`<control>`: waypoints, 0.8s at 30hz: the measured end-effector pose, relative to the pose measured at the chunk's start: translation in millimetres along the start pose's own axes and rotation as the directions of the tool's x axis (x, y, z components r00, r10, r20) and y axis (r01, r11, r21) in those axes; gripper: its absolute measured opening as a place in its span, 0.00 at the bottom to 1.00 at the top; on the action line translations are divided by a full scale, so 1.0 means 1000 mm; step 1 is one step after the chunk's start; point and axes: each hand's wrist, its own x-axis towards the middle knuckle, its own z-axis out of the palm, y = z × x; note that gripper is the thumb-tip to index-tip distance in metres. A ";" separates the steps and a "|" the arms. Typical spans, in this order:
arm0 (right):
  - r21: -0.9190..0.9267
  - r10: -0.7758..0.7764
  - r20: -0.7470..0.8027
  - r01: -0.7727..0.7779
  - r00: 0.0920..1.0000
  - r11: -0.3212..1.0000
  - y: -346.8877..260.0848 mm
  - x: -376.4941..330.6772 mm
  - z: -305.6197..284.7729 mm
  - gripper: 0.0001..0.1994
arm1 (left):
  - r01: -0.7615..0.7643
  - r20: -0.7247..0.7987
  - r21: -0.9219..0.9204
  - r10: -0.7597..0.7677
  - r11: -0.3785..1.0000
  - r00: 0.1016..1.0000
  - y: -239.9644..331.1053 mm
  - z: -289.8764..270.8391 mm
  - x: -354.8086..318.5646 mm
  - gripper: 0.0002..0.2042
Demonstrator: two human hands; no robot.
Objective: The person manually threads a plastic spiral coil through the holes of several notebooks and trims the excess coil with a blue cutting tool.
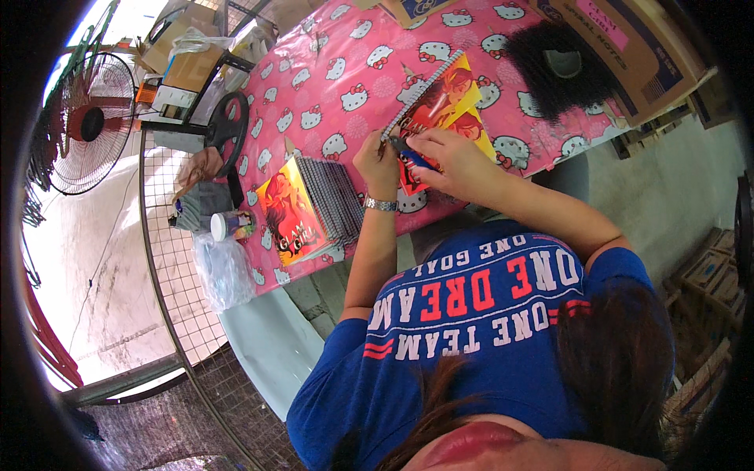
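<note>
A spiral notebook (449, 98) with a red and yellow illustrated cover lies slanted on the table in front of me, its coil along the upper left edge. My left hand (377, 163) pinches the near end of that coil, at the notebook's lower left corner. Closed around blue-handled pliers (419, 160), my right hand (457, 163) rests over the cover. The jaws of the pliers meet the coil's end beside my left fingers. Part of a similar cover shows beneath or beside this notebook; my hand hides how they lie.
Left of my left arm stands a stack of spiral notebooks (326, 206). Loose black coils (554, 74) are heaped at the right, before a cardboard box (656, 59). A lidded jar (228, 226) and plastic bag (224, 271) sit at the left edge, near a fan (93, 123).
</note>
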 end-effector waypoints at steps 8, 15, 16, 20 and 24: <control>0.527 0.201 0.291 -0.332 0.935 0.782 0.012 -0.013 -0.029 0.25 | -0.192 -0.137 0.225 0.226 0.955 0.964 0.066 -0.052 0.027 0.09; -0.309 0.371 -0.039 -0.364 0.928 0.878 0.132 -0.069 -0.067 0.27 | -0.406 0.170 0.690 0.411 0.600 0.895 0.132 -0.175 0.099 0.07; -0.378 0.349 -0.053 -0.342 0.936 0.860 0.144 -0.075 -0.067 0.26 | -0.307 0.181 0.768 0.269 0.563 0.946 0.119 -0.177 0.105 0.08; -0.476 0.315 0.045 -0.257 0.948 0.841 0.156 -0.068 -0.062 0.24 | 0.020 0.209 0.766 -0.278 0.642 0.938 -0.007 -0.189 0.101 0.11; -0.604 0.304 -0.105 -0.303 0.947 0.737 0.179 -0.045 -0.083 0.21 | 0.158 0.167 0.779 -0.444 0.606 0.880 -0.060 -0.216 0.057 0.22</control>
